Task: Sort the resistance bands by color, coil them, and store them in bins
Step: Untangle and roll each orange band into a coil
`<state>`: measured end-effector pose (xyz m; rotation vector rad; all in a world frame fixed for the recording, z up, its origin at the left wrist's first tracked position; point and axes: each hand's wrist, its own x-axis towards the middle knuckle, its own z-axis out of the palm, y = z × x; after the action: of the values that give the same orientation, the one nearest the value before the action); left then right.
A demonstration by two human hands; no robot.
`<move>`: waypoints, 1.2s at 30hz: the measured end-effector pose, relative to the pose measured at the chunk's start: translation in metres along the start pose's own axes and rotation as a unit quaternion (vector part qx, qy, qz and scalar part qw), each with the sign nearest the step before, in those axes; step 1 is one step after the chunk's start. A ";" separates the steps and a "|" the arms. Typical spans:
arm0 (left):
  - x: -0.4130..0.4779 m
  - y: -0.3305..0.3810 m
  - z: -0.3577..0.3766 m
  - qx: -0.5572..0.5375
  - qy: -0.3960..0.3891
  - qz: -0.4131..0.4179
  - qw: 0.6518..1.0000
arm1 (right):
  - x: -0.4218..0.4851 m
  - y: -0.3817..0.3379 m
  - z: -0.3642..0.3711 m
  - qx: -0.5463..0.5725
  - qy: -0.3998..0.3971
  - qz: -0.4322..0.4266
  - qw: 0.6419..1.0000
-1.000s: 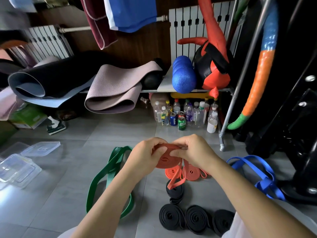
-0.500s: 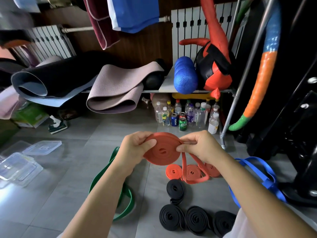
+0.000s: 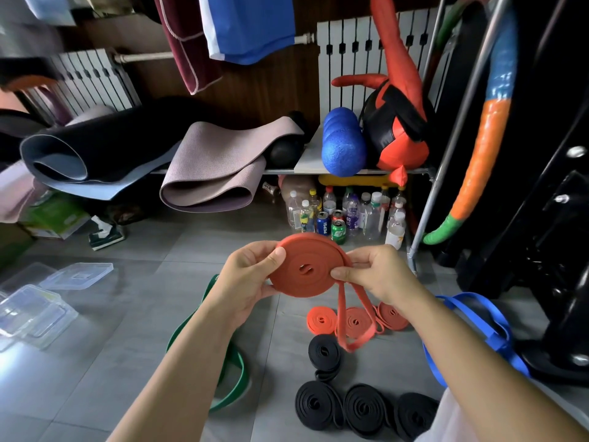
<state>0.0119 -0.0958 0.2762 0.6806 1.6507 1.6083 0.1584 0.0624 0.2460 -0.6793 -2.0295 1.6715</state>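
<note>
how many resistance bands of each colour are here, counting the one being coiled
orange bands: 4, counting the held orange band
black bands: 4
green band: 1
blue band: 1, as far as shows
total: 10

Floor [image 3: 105, 371] lies open left of the green band [image 3: 241, 374]. Black coils [image 3: 318, 405], perhaps overlapping, crowd the near right.

Grey tiled floor [image 3: 143, 362]: carries three coiled orange bands [image 3: 321, 320] in a row, four coiled black bands [image 3: 366, 409] nearer the person, one loose green band [image 3: 237, 378] left, one loose blue band [image 3: 500, 341] right, clear plastic bins [image 3: 35, 314] with a lid [image 3: 79, 275] far left, bottles and cans [image 3: 350, 215] clustered under the shelf
</note>
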 end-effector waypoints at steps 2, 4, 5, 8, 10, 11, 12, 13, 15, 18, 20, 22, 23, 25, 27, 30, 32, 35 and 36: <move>0.003 -0.002 -0.001 0.190 0.061 0.064 0.978 | 0.001 0.001 0.000 -0.007 -0.002 -0.003 1.000; 0.003 -0.005 0.001 0.349 0.075 0.126 0.926 | 0.002 0.002 0.001 -0.023 -0.005 -0.003 1.000; 0.002 -0.007 0.003 0.389 0.056 0.139 0.909 | 0.003 0.002 0.001 -0.037 -0.008 -0.001 0.999; 0.003 -0.010 0.004 0.403 -0.006 0.128 0.906 | 0.004 0.003 0.003 -0.098 -0.032 -0.003 0.995; 0.003 -0.010 0.002 0.362 -0.032 0.107 0.925 | 0.003 0.003 0.005 -0.124 -0.042 -0.006 0.991; 0.002 -0.009 0.003 0.330 -0.038 0.091 0.939 | 0.003 0.002 0.005 -0.126 -0.044 -0.009 0.991; 0.000 -0.008 0.003 0.307 -0.039 0.079 0.948 | 0.003 0.002 0.006 -0.125 -0.045 -0.013 0.991; -0.001 -0.007 0.003 0.292 -0.034 0.078 0.953 | 0.003 0.001 0.006 -0.121 -0.045 -0.015 0.991; -0.001 -0.005 0.001 0.277 -0.025 0.083 0.957 | 0.003 -0.002 0.006 -0.102 -0.053 -0.014 0.993; -0.001 -0.002 -0.006 0.242 -0.013 0.071 0.967 | 0.002 -0.009 0.003 -0.069 -0.075 -0.006 0.995; -0.003 -0.001 -0.010 0.195 -0.025 0.041 0.980 | 0.001 -0.012 0.000 -0.059 -0.073 -0.008 0.996; -0.005 -0.001 -0.012 0.173 -0.043 0.023 0.984 | -0.001 -0.015 -0.003 -0.045 -0.061 -0.017 0.997; -0.006 -0.001 -0.013 0.172 -0.049 0.021 0.984 | -0.001 -0.016 -0.004 -0.043 -0.055 -0.023 0.997; -0.007 -0.001 -0.013 0.165 -0.049 0.026 0.985 | -0.002 -0.016 -0.004 -0.042 -0.051 -0.026 0.998; -0.008 -0.001 -0.013 0.139 -0.038 0.026 0.989 | -0.003 -0.017 -0.003 -0.035 -0.055 -0.022 0.998; -0.009 0.001 -0.010 0.099 -0.019 0.025 0.995 | -0.003 -0.018 -0.001 -0.024 -0.057 -0.022 0.998; -0.009 0.002 -0.008 0.073 -0.004 0.025 0.997 | -0.004 -0.019 -0.001 -0.016 -0.052 -0.026 0.998; -0.010 0.002 -0.007 0.042 0.001 0.017 0.999 | -0.005 -0.020 -0.001 -0.008 -0.039 -0.029 0.999; -0.011 0.002 -0.007 0.037 -0.005 0.011 0.999 | -0.006 -0.021 -0.001 -0.013 -0.036 -0.034 0.999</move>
<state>0.0130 -0.1082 0.2795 0.7454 1.7074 1.5642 0.1618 0.0564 0.2665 -0.5598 -2.1034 1.6555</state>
